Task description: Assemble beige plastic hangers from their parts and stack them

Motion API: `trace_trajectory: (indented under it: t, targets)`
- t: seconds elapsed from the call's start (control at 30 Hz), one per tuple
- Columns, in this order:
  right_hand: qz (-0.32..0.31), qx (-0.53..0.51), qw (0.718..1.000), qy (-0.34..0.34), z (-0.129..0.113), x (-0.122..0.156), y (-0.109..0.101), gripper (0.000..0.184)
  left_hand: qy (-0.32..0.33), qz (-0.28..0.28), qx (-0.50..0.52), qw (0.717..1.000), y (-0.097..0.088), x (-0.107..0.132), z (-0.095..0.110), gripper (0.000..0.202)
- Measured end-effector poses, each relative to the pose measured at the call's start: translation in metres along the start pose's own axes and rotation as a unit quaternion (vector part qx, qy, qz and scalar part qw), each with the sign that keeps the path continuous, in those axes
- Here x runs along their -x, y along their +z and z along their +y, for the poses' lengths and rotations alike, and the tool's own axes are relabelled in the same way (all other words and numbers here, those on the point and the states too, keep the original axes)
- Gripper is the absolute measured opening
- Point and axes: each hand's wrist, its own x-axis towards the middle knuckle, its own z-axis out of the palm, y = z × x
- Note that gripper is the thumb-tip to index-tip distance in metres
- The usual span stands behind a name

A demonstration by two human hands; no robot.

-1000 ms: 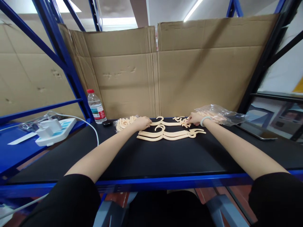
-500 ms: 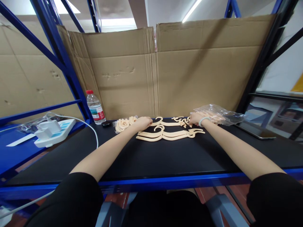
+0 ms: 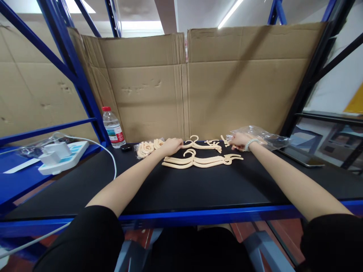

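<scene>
Two rows of cream plastic hangers lie on a black shelf top (image 3: 184, 189). The far hanger (image 3: 202, 144) has its left end under my left hand (image 3: 171, 145), whose fingers curl over that end. My right hand (image 3: 239, 140), wearing a white bead bracelet, pinches a small cream piece (image 3: 226, 140) just off the far hanger's right end, beside a clear plastic bag (image 3: 261, 135). The nearer hanger stack (image 3: 198, 160) lies untouched in front of both hands. A bundle of cream hooks (image 3: 147, 147) sits left of my left hand.
A water bottle (image 3: 112, 127) and a small black object (image 3: 125, 148) stand at the back left. A white power strip with chargers (image 3: 59, 155) and a cable lie on the blue shelf to the left. Cardboard sheets (image 3: 198, 83) wall the back. A tablet (image 3: 302, 156) lies at right.
My right hand has drawn slightly to the right, taking a small cream piece away from the far hanger's right end. My left hand has stayed on the hanger's left end.
</scene>
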Motion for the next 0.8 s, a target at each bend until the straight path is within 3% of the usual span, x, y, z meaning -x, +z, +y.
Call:
trace_trajectory:
  t: [0.17,0.33,0.6,0.73,0.8]
  targets:
    - [0.052,-0.123,0.991,-0.03,0.005,0.005,-0.001,0.02,-0.021,0.032,0.034,0.999,-0.015,0.004,0.007,0.017]
    - [0.077,-0.254,0.96,-0.093,0.005,0.018,-0.001,0.006,-0.026,0.068,0.053,0.996,-0.03,0.011,0.011,0.017]
    - [-0.029,-0.437,0.874,-0.209,-0.019,0.044,0.004,0.015,-0.021,0.161,0.105,0.981,-0.058,0.032,0.029,0.013]
    - [-0.094,-0.488,0.837,-0.23,-0.035,0.065,0.013,0.017,-0.018,0.199,0.147,0.969,-0.055,0.044,0.04,0.01]
    - [-0.133,-0.486,0.836,-0.218,-0.039,0.074,0.017,0.019,-0.017,0.206,0.176,0.962,-0.05,0.048,0.043,0.01]
